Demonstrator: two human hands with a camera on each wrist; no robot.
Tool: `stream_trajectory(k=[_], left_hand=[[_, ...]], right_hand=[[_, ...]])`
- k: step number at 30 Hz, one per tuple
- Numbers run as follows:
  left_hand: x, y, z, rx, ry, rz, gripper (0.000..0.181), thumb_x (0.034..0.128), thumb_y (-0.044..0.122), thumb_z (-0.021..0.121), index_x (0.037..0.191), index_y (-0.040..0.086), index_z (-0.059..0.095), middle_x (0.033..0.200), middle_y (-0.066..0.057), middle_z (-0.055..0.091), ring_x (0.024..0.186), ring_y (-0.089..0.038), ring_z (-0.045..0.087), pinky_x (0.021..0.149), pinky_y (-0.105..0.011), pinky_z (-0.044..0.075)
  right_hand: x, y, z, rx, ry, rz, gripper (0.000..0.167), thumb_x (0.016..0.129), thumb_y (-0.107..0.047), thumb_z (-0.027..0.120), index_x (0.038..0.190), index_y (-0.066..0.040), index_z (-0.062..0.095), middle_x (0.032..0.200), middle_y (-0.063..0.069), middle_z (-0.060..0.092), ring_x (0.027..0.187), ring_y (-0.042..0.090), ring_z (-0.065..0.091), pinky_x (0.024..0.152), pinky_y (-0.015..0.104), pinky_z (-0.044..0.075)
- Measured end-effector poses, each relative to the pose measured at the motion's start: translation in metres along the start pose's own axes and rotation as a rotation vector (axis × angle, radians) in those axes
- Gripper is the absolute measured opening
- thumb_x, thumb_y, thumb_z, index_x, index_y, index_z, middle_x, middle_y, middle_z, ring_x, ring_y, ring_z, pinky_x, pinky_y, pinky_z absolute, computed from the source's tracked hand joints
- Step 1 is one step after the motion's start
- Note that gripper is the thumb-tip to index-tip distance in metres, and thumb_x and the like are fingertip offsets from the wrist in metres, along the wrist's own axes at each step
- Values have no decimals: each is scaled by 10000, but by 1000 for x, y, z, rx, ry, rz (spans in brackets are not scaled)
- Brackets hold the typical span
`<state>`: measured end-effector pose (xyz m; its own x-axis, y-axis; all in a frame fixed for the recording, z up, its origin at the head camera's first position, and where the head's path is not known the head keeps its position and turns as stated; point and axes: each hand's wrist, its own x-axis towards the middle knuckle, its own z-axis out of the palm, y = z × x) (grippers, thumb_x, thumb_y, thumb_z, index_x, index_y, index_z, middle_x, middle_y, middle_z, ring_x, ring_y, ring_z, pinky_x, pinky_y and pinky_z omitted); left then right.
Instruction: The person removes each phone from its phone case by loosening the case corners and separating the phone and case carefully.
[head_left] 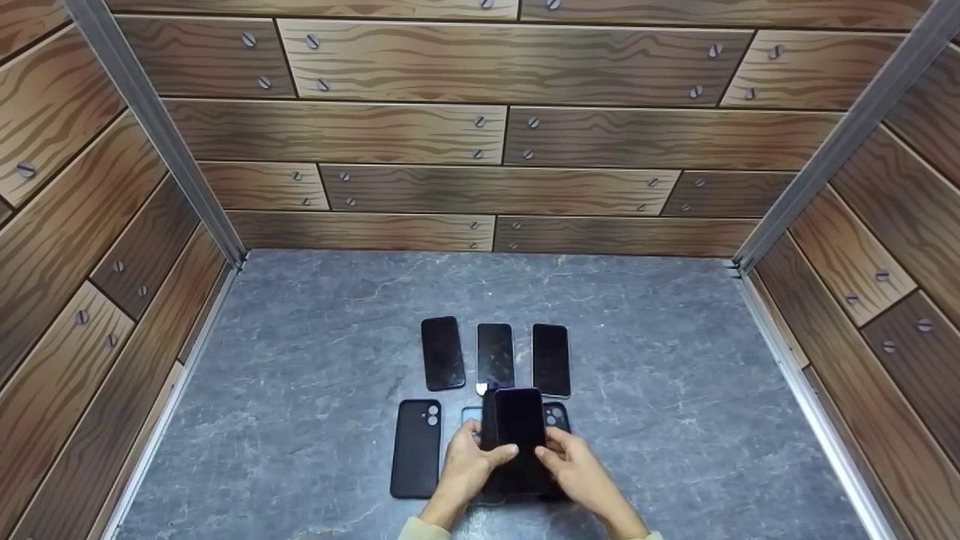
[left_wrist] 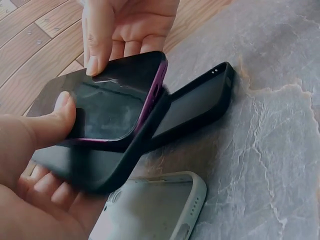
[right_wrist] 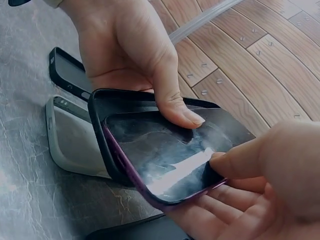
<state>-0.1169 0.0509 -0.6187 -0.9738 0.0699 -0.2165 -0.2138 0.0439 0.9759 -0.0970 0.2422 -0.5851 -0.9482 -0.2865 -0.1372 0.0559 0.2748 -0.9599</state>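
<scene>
My left hand (head_left: 471,463) grips a black phone case (left_wrist: 92,167) from beneath, its thumb lying on the screen of a purple-edged phone (left_wrist: 115,102). My right hand (head_left: 574,463) pinches that phone between its thumb on the glass and its fingers below. The phone lies askew over the case, partly inside it, with one edge standing out, as the right wrist view shows. Both are held above the tabletop. Under them lie a pale case (right_wrist: 75,137), mostly covered in the head view, and a black case (left_wrist: 195,105).
Three dark phones lie in a row farther back: left (head_left: 443,353), middle (head_left: 495,356) and right (head_left: 551,360). Another black case (head_left: 416,450) lies left of my left hand. Wood-patterned walls (head_left: 495,135) enclose the grey marbled table (head_left: 315,375) at the back and sides.
</scene>
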Motion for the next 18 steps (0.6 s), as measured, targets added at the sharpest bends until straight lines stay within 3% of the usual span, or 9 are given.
stream_trajectory(k=[3, 7, 11, 15, 18], left_hand=[[1, 0, 0, 105, 49, 33, 466, 704, 173, 875, 1017, 5, 572, 871, -60, 682, 763, -138, 610, 717, -307, 529], [3, 1, 0, 119, 48, 38, 529, 702, 218, 878, 1078, -8, 583, 897, -74, 669, 793, -149, 602, 754, -323, 526], [5, 1, 2, 2, -8, 22, 507, 752, 195, 846, 1103, -27, 555, 925, -98, 703, 790, -148, 651, 745, -301, 557], [5, 2, 1, -166, -128, -25, 390, 859, 124, 737, 1139, -45, 525, 948, -140, 729, 768, -182, 705, 689, -309, 595], [4, 3, 0, -217, -206, -43, 312, 903, 81, 653, 1155, -59, 534, 962, -174, 732, 762, -197, 716, 677, -319, 604]], right_hand=[[0, 1, -2, -11, 34, 26, 299, 992, -99, 557, 1210, 106, 551, 1006, 206, 683, 816, 160, 668, 637, 297, 585], [0, 1, -5, -21, 79, 38, 199, 974, -80, 582, 1091, 81, 571, 869, 104, 643, 698, 85, 609, 587, 246, 556], [0, 2, -9, 33, 95, 29, 241, 973, -67, 582, 1127, 118, 565, 909, 140, 669, 721, 94, 640, 612, 262, 580], [-2, 10, -18, 59, 123, 24, 327, 975, -59, 575, 1210, 165, 539, 1023, 250, 692, 796, 138, 696, 659, 301, 607], [-4, 15, -27, 50, 149, 28, 356, 977, -56, 571, 1239, 181, 523, 1067, 287, 686, 816, 142, 703, 671, 304, 608]])
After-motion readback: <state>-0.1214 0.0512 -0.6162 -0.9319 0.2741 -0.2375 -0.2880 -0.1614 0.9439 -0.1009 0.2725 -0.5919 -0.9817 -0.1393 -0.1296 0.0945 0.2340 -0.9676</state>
